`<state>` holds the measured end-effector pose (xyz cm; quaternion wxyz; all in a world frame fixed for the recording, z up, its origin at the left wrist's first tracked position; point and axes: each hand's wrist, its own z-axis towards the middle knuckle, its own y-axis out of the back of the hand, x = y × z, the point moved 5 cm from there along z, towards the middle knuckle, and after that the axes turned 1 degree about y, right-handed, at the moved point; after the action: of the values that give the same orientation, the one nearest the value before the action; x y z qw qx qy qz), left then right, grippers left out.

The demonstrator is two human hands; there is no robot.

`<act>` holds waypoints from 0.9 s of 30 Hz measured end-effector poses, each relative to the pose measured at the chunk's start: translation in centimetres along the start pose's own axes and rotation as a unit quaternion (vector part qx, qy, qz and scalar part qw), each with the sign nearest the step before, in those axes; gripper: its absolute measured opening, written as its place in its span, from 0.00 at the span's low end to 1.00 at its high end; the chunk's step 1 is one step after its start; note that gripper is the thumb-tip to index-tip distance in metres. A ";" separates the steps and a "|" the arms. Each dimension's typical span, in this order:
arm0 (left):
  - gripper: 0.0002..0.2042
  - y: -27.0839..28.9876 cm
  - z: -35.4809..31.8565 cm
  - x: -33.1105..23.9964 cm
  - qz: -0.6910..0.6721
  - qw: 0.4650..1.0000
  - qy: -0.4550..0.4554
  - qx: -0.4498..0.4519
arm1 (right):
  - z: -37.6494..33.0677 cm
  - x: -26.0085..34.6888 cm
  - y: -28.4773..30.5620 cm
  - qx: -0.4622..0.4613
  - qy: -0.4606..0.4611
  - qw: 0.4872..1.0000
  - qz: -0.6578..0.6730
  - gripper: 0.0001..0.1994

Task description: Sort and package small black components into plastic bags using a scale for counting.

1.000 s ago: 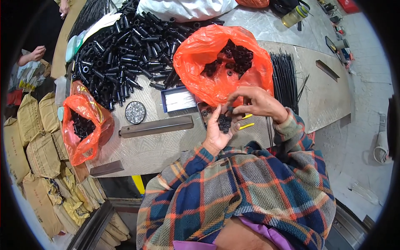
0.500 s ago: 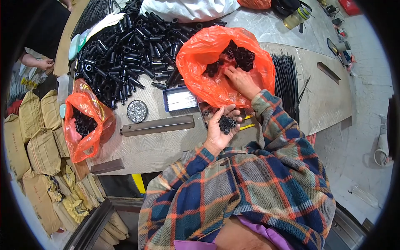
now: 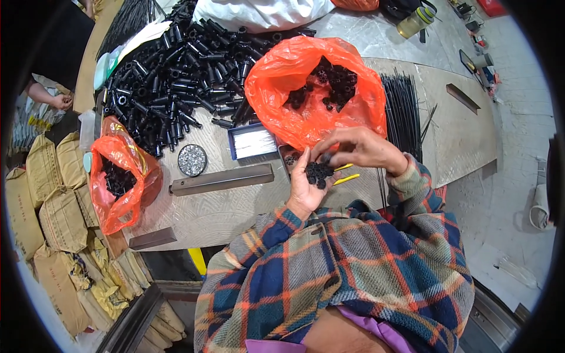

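My left hand (image 3: 301, 191) is cupped palm up near the table's front, holding a small heap of black toothed plastic pieces (image 3: 318, 175). Just above that palm, my right hand (image 3: 369, 149) bends its fingers inward. A small dark piece, blurred, shows between its fingertips. Beyond both hands, an orange plastic bag (image 3: 272, 109) gapes wide with more black toothed pieces (image 3: 340, 88) inside. Yellow-handled pliers (image 3: 347, 178) lie partly hidden beside the left hand. A small box (image 3: 288, 155) of dark pieces is partly covered by the bag and my fingers.
Black tubular parts (image 3: 176, 82) are heaped at the far left. A blue tray (image 3: 233, 154) holds white sticks; nearby are a round tin (image 3: 192, 160) and a metal bar (image 3: 223, 180). Another orange bag (image 3: 150, 176) stands left. Black rods (image 3: 403, 117) lie right. A person's hand (image 3: 60, 102) shows far left.
My right hand has come out of the orange bag toward me and is now over my left palm. The left hand has stayed almost in place.
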<state>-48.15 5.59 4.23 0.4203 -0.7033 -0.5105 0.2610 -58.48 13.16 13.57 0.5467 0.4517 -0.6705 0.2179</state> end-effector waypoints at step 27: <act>0.16 0.5 0.2 0.4 -0.009 0.999 0.029 -0.036 | 0.5 0.1 0.9 -0.109 0.145 0.957 -0.227 0.12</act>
<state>-47.87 6.00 3.72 0.4116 -0.7205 -0.5136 0.2185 -59.50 13.20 13.70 0.7193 0.4932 -0.4832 0.0770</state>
